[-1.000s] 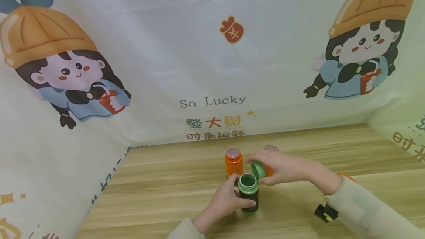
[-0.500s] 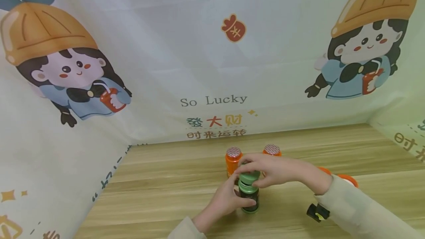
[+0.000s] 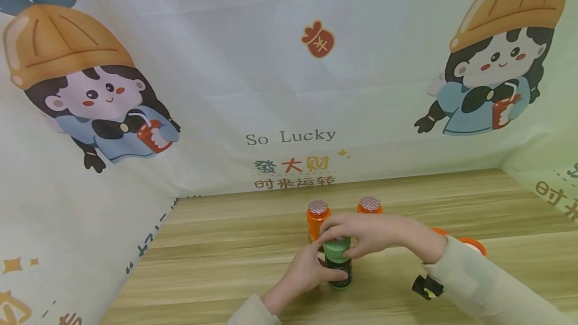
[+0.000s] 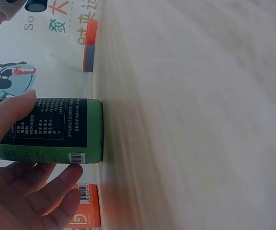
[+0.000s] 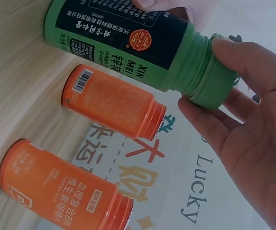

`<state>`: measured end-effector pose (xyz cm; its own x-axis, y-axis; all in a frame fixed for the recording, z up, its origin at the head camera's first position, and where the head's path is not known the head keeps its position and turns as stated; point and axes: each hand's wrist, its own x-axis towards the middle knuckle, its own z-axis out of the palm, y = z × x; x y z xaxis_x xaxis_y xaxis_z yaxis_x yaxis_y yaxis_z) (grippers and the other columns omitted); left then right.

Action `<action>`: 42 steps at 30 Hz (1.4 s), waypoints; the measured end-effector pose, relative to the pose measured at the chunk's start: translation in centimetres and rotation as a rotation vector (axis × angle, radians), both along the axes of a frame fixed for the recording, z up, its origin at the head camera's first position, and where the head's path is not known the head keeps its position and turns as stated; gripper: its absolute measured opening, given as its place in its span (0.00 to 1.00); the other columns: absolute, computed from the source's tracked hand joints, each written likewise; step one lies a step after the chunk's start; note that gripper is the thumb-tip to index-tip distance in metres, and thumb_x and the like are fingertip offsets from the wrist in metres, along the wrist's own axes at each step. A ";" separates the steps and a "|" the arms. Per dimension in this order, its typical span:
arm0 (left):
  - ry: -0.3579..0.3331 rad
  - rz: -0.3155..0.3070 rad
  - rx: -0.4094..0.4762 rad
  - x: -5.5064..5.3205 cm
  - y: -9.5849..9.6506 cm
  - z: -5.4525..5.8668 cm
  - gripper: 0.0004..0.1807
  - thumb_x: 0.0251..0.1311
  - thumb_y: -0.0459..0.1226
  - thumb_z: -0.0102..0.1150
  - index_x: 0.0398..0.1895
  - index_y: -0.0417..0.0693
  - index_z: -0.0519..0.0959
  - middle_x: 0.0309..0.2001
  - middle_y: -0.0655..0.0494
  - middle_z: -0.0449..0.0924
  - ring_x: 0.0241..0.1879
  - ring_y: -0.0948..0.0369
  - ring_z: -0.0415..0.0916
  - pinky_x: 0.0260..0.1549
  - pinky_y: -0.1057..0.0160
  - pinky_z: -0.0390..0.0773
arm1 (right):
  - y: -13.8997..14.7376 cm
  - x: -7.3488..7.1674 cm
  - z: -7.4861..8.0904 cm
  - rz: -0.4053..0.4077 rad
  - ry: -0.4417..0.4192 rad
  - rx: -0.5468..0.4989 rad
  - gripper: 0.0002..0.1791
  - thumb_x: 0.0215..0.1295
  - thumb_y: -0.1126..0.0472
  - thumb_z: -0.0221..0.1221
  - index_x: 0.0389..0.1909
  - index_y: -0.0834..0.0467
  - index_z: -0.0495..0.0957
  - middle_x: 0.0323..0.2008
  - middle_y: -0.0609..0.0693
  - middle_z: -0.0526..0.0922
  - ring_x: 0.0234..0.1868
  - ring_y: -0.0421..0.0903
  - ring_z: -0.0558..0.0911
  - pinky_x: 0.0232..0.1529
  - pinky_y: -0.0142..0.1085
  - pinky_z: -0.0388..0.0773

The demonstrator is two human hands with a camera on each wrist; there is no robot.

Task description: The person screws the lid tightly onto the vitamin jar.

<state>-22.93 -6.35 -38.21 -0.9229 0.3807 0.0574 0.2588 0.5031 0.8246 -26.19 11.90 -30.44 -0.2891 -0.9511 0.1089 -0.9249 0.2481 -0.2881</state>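
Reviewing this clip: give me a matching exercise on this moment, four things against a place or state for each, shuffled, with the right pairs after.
Things:
1. green bottle
2. green cap
3. two orange bottles
4. orange lids

Places or states:
A. lying on the table beyond the right forearm
B. standing capless behind the hands, foil seals showing
C. gripped round its body by the left hand
D. sitting on a bottle neck, held by the right hand fingers

Pairs: 1-C, 2-D, 3-B, 4-A
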 end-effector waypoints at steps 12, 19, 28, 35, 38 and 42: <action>0.004 -0.003 -0.011 -0.4 -0.1 -0.2 0.27 0.40 0.42 0.73 0.47 0.46 0.77 0.34 0.60 0.80 0.25 0.67 0.71 0.23 0.68 0.72 | -0.1 -0.1 -0.3 -0.014 0.022 0.009 0.23 0.54 0.68 0.61 0.54 0.56 0.74 0.48 0.48 0.73 0.45 0.38 0.71 0.46 0.28 0.71; -0.002 0.004 -0.024 -0.3 -0.1 0.0 0.25 0.40 0.42 0.73 0.45 0.44 0.77 0.34 0.58 0.80 0.26 0.66 0.72 0.23 0.68 0.72 | -0.1 -0.1 -0.3 -0.024 0.031 0.010 0.23 0.54 0.67 0.61 0.53 0.56 0.75 0.47 0.48 0.73 0.44 0.38 0.71 0.45 0.27 0.71; -0.005 0.005 -0.024 -0.1 0.1 0.0 0.21 0.40 0.40 0.73 0.38 0.43 0.78 0.33 0.57 0.81 0.26 0.65 0.73 0.24 0.67 0.73 | -0.7 0.6 -0.6 -0.227 0.074 0.066 0.20 0.55 0.57 0.61 0.50 0.57 0.75 0.46 0.48 0.74 0.36 0.35 0.70 0.36 0.25 0.70; -0.007 0.004 -0.015 -0.2 0.1 -0.1 0.19 0.40 0.40 0.73 0.37 0.45 0.79 0.33 0.57 0.82 0.27 0.65 0.75 0.25 0.67 0.74 | -1.3 0.5 -1.2 -0.333 0.129 0.045 0.18 0.54 0.50 0.60 0.42 0.56 0.75 0.32 0.42 0.70 0.25 0.32 0.65 0.25 0.23 0.64; -0.003 -0.001 -0.011 -0.2 0.1 -0.1 0.19 0.40 0.40 0.73 0.37 0.46 0.79 0.34 0.58 0.82 0.28 0.66 0.75 0.25 0.68 0.74 | -1.5 0.6 -1.5 -0.370 0.159 0.026 0.16 0.53 0.46 0.60 0.31 0.53 0.70 0.25 0.40 0.63 0.21 0.32 0.61 0.21 0.24 0.58; 0.012 0.001 -0.026 -0.2 0.1 -0.1 0.18 0.40 0.41 0.73 0.36 0.47 0.79 0.33 0.59 0.81 0.27 0.67 0.72 0.25 0.68 0.73 | -1.9 0.7 -1.8 -0.443 0.180 0.003 0.20 0.53 0.42 0.59 0.24 0.50 0.62 0.20 0.39 0.58 0.18 0.33 0.57 0.18 0.25 0.53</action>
<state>-23.18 -6.29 -38.27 -0.9227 0.3810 0.0586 0.2680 0.5246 0.8080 -25.52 10.03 -32.22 -0.6433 -0.7413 0.1915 -0.7653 0.6302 -0.1314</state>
